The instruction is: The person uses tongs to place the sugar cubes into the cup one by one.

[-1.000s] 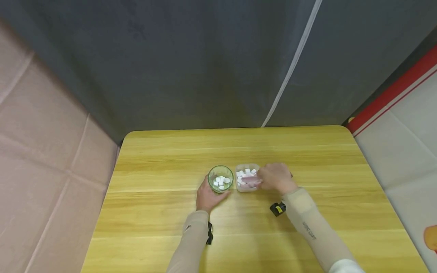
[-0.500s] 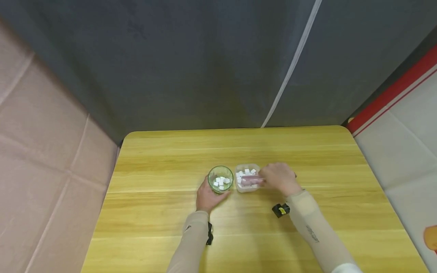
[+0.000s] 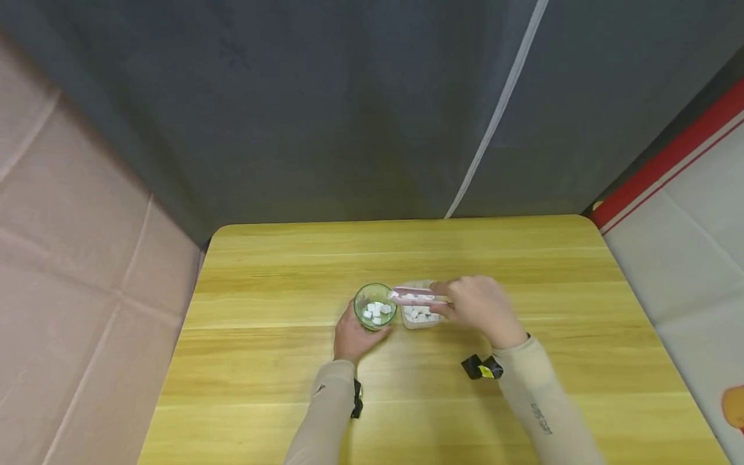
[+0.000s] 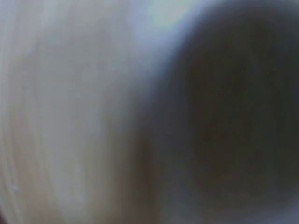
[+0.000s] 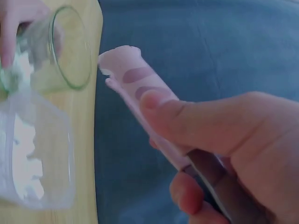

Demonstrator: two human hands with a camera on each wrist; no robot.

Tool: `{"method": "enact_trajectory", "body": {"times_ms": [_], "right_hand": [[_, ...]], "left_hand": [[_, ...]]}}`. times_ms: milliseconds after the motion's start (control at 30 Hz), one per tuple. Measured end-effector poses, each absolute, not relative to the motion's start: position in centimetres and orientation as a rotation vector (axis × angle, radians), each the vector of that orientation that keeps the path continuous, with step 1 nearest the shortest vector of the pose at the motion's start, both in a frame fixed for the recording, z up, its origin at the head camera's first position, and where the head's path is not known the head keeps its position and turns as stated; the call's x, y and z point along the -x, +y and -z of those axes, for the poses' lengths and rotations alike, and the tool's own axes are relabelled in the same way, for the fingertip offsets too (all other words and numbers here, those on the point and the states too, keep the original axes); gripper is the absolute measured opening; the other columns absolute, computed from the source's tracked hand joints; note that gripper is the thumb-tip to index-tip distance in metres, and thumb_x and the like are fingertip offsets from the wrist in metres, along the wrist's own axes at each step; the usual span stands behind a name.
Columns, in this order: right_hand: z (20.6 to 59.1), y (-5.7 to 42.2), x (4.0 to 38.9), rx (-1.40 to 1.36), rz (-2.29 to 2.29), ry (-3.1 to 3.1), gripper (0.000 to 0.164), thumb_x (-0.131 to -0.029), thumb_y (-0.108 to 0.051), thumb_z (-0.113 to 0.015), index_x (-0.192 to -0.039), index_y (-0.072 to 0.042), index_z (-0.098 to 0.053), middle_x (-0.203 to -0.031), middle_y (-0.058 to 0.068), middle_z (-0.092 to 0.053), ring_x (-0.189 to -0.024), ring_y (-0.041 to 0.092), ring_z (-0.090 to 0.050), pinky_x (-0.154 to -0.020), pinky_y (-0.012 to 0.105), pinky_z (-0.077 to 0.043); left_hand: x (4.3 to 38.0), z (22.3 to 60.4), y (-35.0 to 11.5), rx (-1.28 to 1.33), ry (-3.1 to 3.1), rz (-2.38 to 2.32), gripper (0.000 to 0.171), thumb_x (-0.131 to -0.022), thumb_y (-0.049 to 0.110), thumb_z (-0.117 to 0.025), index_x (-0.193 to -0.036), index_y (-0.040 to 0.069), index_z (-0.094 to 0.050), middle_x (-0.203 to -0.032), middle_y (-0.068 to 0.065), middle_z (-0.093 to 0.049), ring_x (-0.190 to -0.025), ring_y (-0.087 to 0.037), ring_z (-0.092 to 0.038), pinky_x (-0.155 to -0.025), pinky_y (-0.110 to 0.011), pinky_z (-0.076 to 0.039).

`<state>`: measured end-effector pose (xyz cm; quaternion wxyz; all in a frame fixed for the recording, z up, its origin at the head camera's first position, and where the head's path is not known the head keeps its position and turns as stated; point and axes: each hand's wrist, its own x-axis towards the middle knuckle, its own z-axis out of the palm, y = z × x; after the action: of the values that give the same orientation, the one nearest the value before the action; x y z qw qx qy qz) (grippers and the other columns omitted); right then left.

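Note:
A green-tinted drinking glass (image 3: pixel 361 297) with several white cubes (image 3: pixel 376 310) in it stands on the table. My left hand (image 3: pixel 352 334) grips it from the near left side. Pink tongs (image 3: pixel 415 292) with a dark handle are in my right hand (image 3: pixel 478 307), pinched between thumb and fingers. Their tips hang at the glass's right rim, above the clear plastic container (image 3: pixel 421 325). Something white shows at the tips, but I cannot tell whether it is a cube. More white cubes (image 3: pixel 418 315) lie in the container. In the left wrist view everything is blurred.
The wooden table (image 3: pixel 279 271) extends on all sides of the glass and container. A dark curtain (image 3: pixel 290 129) hangs behind it. Pink padded panels (image 3: pixel 87 271) stand at the left and a pale wall (image 3: pixel 686 258) at the right.
The tongs have lifted out of the container and moved left to the glass's rim. Their two arms now show apart. My left hand and the glass have stayed in place.

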<state>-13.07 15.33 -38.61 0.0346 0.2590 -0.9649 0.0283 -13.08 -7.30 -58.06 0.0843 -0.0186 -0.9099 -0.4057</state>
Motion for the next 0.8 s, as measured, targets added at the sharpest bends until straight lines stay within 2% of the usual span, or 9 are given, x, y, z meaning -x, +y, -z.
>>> {"method": "enact_trajectory", "body": {"times_ms": [67,167,367,533,800], "right_hand": [[38.7,14.6,13.1,-0.841,-0.082,-2.919,0.033,-0.074,-0.042,-0.07,-0.099,-0.022,-0.07,-0.06,-0.003,-0.061,-0.039,0.005,-0.03,-0.033,0.02,-0.024],[39.0,13.8,13.2,-0.872,-0.078,-2.902,0.033,-0.072,-0.043,-0.071,-0.098,-0.023,-0.07,-0.064,-0.003,-0.063,-0.04,0.006,-0.031,-0.033,0.02,-0.025],[40.4,13.0,13.2,-0.915,-0.063,-2.834,0.035,-0.068,-0.044,-0.073,-0.095,-0.022,-0.07,-0.059,-0.005,-0.058,-0.04,0.004,-0.029,-0.032,0.018,-0.022],[40.5,13.2,13.2,-0.863,-0.054,-2.876,0.04,-0.07,-0.046,-0.072,-0.099,-0.02,-0.068,-0.059,-0.004,-0.058,-0.038,0.006,-0.031,-0.032,0.019,-0.023],[40.1,15.0,13.3,-0.743,-0.015,-2.982,0.043,-0.074,-0.047,-0.068,-0.104,-0.015,-0.066,-0.045,-0.009,-0.039,-0.036,0.005,-0.027,-0.033,0.018,-0.019]], "left_hand": [[13.1,58.1,-7.3,0.054,-2.717,1.22,0.089,-0.054,0.05,-0.081,-0.128,0.015,-0.044,-0.113,-0.006,-0.06,-0.103,-0.027,-0.057,-0.089,-0.043,-0.047],[13.1,58.1,-7.1,0.061,-2.716,1.242,0.089,-0.055,0.051,-0.08,-0.128,0.015,-0.044,-0.113,-0.005,-0.061,-0.102,-0.027,-0.058,-0.088,-0.043,-0.048],[12.9,58.3,-7.0,0.08,-2.703,1.236,0.089,-0.055,0.053,-0.079,-0.128,0.016,-0.044,-0.112,-0.004,-0.061,-0.101,-0.026,-0.059,-0.087,-0.042,-0.049],[13.1,58.2,-7.1,0.095,-2.698,1.235,0.09,-0.056,0.053,-0.079,-0.129,0.015,-0.043,-0.113,-0.005,-0.061,-0.102,-0.027,-0.058,-0.087,-0.043,-0.048],[13.2,58.3,-7.4,0.09,-2.709,1.193,0.093,-0.055,0.053,-0.079,-0.131,0.015,-0.042,-0.113,-0.006,-0.06,-0.103,-0.027,-0.058,-0.087,-0.046,-0.048]]}}
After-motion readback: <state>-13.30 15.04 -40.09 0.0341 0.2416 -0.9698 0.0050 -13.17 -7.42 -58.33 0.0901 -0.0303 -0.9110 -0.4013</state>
